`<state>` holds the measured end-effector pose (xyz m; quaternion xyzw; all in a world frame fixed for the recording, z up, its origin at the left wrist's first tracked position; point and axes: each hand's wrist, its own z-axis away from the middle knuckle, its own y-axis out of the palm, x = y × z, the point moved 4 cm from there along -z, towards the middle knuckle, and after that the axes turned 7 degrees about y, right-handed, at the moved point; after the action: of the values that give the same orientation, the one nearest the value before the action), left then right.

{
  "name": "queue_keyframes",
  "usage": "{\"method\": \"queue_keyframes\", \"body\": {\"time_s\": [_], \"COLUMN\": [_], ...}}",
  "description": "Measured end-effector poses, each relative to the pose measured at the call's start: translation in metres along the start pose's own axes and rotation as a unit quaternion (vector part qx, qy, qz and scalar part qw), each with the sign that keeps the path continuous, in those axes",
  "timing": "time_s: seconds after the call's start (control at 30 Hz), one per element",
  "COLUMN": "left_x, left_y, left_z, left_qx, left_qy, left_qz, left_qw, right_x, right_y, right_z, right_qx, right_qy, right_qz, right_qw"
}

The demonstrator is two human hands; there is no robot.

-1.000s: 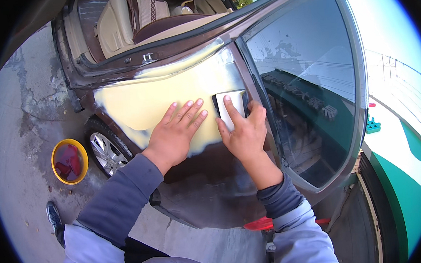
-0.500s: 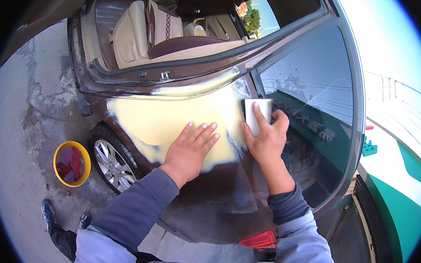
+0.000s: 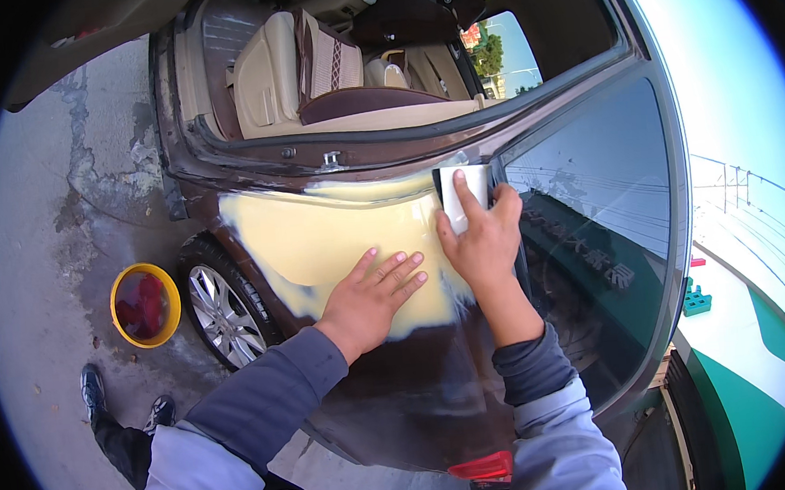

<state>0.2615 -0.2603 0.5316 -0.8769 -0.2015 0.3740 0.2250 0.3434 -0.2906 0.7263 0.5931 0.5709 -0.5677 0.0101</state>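
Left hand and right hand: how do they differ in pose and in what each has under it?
The left hand lies flat on the pale yellow patch, holding nothing, while the right hand grips a white block.
The left hand's fingers are extended; the right hand has one finger along the block's face and others bent.
The right hand reaches higher in the view than the left hand.
Both are bare, with dark cuffs.

Bucket [image 3: 176, 307] left of wheel [image 3: 225, 319], left hand [image 3: 371, 303] on panel [image 3: 319, 241], block [image 3: 477, 184] under right hand [image 3: 488, 247], window [image 3: 603, 198] rightward
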Motion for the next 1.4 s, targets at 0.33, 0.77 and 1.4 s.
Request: {"method": "queue_keyframes", "body": {"time_s": [0.33,0.77,1.4], "left_x": [0.002,0.0,-0.003], "left_y": [-0.002,-0.005,-0.001], "left_z": [0.001,-0.001,0.0], "left_qx": [0.019,0.043,0.04], "left_qy": [0.022,0.011,-0.007], "left_qz": [0.001,-0.034,-0.039], "left_qw": [1.0,0.998,0.998], "right_x": [-0.007,0.012,0.019], "right_y": [0.008,0.003,0.028], "right_z": [0.009,0.012,0.013], "right_qx": [-0.01,0.049,0.03], "right_qy": [-0.022,-0.035,-0.063], "right_qz": [-0.031,-0.101,-0.113], "right_qw": [0.999,0.993,0.991]}}
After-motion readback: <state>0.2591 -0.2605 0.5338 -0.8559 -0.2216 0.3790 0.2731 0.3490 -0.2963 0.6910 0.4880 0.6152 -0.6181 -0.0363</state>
